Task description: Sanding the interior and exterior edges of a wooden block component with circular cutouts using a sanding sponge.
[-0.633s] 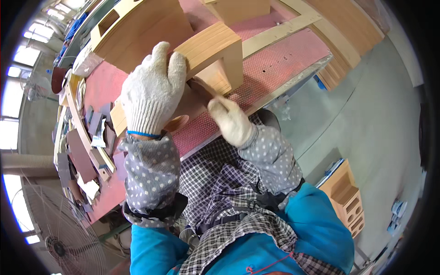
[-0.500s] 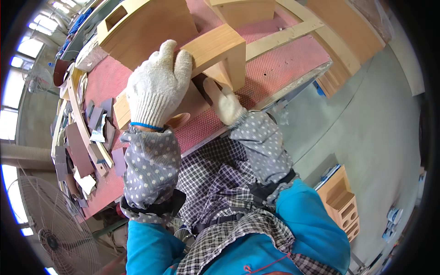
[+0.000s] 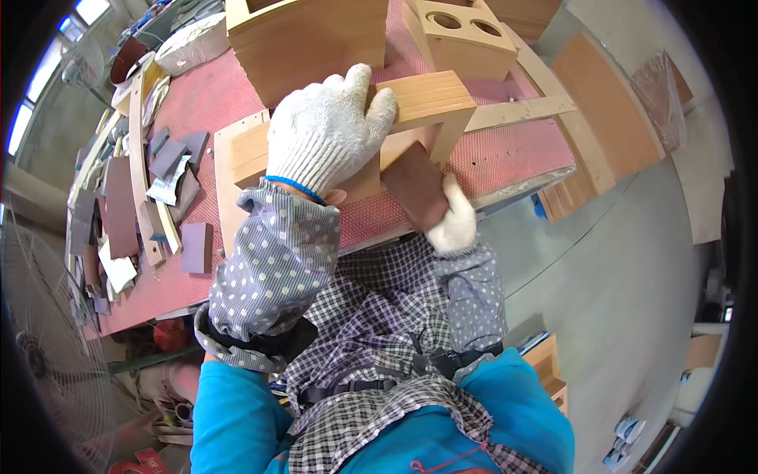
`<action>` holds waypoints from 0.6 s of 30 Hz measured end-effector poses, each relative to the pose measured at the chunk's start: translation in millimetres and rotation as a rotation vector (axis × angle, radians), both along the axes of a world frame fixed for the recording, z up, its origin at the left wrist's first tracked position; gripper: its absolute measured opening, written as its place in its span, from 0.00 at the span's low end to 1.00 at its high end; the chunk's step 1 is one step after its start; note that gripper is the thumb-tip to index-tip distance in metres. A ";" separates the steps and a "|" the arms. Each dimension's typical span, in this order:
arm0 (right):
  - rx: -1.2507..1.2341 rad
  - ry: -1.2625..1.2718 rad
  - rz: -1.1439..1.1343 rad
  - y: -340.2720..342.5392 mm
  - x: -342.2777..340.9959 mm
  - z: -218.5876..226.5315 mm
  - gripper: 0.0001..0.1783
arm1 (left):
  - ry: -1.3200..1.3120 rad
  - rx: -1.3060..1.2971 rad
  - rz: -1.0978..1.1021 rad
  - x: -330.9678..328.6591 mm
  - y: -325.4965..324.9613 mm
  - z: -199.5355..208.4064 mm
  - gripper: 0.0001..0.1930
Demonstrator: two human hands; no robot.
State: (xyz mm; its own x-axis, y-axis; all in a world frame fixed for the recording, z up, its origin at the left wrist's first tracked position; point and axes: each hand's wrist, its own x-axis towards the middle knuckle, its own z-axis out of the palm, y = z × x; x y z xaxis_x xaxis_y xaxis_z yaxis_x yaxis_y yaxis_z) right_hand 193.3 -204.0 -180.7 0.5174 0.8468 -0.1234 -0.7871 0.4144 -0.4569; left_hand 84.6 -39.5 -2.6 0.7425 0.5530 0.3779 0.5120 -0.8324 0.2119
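A light wooden box-like frame (image 3: 433,96) lies on its side on the pink mesh-covered bench (image 3: 513,150), close to the front edge. My left hand (image 3: 328,130), in a white knit glove, grips its upper board from above, thumb and fingers closed over it. My right hand (image 3: 455,221), gloved too, holds a brown sanding block (image 3: 416,186) by its lower end, tilted in front of the frame's open side. Whether the block touches the wood I cannot tell. My right fingers are partly hidden behind the block.
Behind stand a larger wooden box (image 3: 308,51) and a wooden piece with two round holes (image 3: 470,47). Abrasive pads and scraps (image 3: 170,158) lie at the left, beside a purple-grey block (image 3: 197,247). A caged fan (image 3: 47,347) stands lower left. Curved panels (image 3: 604,110) rest at the right.
My right hand has drawn back from inside the frame toward me, bringing the sanding block into full sight. My left hand stays on the frame. The whole view has shifted.
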 end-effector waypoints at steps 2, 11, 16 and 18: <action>0.017 0.049 0.034 -14.6 -0.7 5.3 0.32 | -0.007 0.050 0.002 -1.6 1.7 1.3 0.20; -0.147 0.046 -0.087 -54.5 -4.0 15.6 0.35 | -0.019 0.013 -0.011 1.8 4.0 -3.2 0.21; -0.085 0.047 -0.061 -68.8 -9.6 21.6 0.36 | -0.025 0.008 -0.009 0.5 5.2 -6.5 0.22; -0.072 0.046 -0.082 -74.6 -10.2 23.0 0.35 | -0.045 0.028 -0.014 2.7 5.1 -9.3 0.22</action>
State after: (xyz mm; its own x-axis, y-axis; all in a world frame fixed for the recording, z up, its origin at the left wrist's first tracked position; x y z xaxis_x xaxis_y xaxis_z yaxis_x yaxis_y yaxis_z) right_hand 183.1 -278.6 -157.7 0.5774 0.7896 -0.2078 -0.7723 0.4457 -0.4526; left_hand 87.4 -34.5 -11.9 0.7321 0.5313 0.4264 0.4909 -0.8454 0.2106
